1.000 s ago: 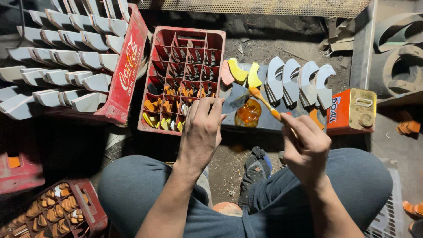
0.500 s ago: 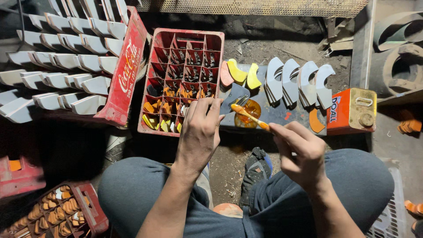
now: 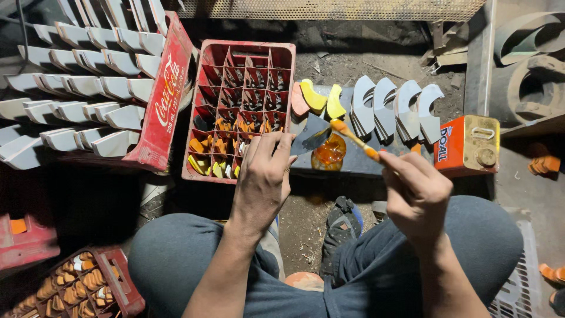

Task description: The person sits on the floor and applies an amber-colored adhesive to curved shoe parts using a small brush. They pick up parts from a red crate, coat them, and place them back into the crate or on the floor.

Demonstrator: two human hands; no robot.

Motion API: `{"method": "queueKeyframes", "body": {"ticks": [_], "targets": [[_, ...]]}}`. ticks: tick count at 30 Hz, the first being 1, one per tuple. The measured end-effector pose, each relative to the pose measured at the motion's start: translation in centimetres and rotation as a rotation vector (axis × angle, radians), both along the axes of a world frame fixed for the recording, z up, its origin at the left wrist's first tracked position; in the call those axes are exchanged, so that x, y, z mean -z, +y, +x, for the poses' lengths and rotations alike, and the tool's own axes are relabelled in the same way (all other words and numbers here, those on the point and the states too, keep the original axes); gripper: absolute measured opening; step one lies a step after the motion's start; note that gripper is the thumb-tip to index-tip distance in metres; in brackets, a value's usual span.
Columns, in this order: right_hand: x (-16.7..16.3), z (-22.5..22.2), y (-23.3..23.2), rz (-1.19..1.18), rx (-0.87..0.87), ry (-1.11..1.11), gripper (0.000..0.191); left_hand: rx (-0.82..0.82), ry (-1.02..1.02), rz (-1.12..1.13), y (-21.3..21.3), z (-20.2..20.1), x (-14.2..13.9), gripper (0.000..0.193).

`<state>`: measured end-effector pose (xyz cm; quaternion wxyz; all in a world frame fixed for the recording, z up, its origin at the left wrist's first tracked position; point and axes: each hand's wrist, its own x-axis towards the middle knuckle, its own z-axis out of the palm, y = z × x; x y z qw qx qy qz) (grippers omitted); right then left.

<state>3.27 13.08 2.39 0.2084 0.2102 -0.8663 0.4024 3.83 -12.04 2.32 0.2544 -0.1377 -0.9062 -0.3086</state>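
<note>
My left hand [image 3: 263, 176] pinches a grey curved piece [image 3: 313, 134] and holds it up in front of me. In my right hand [image 3: 415, 194] is a thin brush [image 3: 353, 138] with an orange handle, its tip resting against the piece's upper edge. Just below them a round dish of orange liquid [image 3: 329, 152] sits on a dark slab [image 3: 347, 159]. A red divided crate [image 3: 241, 106] with small orange and yellow pieces in its near cells stands left of the slab. My knees in grey trousers frame the bottom of the view.
Pale curved pieces [image 3: 393, 109] stand in a row at the slab's back, with pink and yellow ones [image 3: 318, 99] beside them. An orange tin can [image 3: 468, 144] sits at right. Racks of white pieces [image 3: 76, 88] fill the left. Another red crate [image 3: 79, 288] lies bottom left.
My right hand has moved left and up from the dish, bringing the brush tip onto the grey piece. The left hand has barely shifted.
</note>
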Motion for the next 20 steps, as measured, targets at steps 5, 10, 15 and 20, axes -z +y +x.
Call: {"method": "queueKeyframes", "body": {"ticks": [5,10,15,20], "targets": [[-0.31,-0.01,0.43,0.035,-0.146,-0.02,0.035,0.0,0.007,0.007,-0.16,-0.01,-0.27,0.038],[-0.02,0.11,0.38,0.007,0.035,-0.018,0.033,0.008,-0.022,0.007,-0.08,0.06,-0.25,0.036],[-0.51,0.08,0.39,0.002,-0.118,-0.032,0.038,0.023,0.005,-0.003,-0.01,0.04,-0.27,0.037],[0.32,-0.11,-0.08,0.056,-0.003,0.022,0.034,0.04,-0.017,-0.03,0.21,0.14,-0.14,0.04]]}}
